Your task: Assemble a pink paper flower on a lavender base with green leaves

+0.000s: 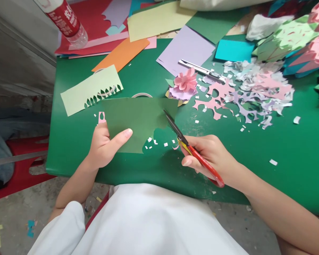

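Note:
A dark green paper sheet point(130, 120) with a curved cut in its lower right edge is gripped by my left hand point(103, 143), thumb on top and other fingers hidden beneath. Red-handled scissors point(206, 166) are held in my right hand point(212, 159). Their black blades look nearly closed and point up and left, with the tips over the sheet's right part. Left of the sheet lies a light green paper point(87, 90) with a row of leaf-shaped cutouts. A small pink scrap point(101, 117) shows just above my left hand.
A pink and purple paper flower point(184, 83) and a silver cutter point(202, 70) lie beyond the scissors. Paper scraps point(260, 88) are heaped at right. A bottle point(66, 23) stands back left, near orange paper point(122, 53). Folded paper pieces point(284, 39) sit back right.

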Demonstrator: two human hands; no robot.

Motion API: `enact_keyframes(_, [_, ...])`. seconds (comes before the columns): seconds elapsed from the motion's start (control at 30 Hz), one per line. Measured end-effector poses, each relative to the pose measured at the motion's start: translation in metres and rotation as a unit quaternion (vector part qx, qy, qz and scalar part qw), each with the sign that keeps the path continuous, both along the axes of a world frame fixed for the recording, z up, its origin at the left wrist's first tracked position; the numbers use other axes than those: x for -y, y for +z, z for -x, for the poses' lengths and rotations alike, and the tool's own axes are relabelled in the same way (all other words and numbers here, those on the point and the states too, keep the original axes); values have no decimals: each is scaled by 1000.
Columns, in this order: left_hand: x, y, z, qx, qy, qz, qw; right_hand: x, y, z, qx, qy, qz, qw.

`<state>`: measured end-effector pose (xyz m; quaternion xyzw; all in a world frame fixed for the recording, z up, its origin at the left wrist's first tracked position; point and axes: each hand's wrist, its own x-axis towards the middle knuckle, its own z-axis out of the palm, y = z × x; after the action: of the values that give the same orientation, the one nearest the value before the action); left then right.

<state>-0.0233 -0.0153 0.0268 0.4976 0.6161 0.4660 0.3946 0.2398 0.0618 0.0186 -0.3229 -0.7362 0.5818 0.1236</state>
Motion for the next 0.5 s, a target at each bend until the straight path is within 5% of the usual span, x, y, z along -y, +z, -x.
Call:
enact_keyframes(0.2, [-5,6,-1,116,-11,97,988,3,-1,2,-5,-3,-5,1000])
enact_keyframes(0.5, [-13,12,-5,174,83,56,980,3,-6,0,4,-9,21,1000])
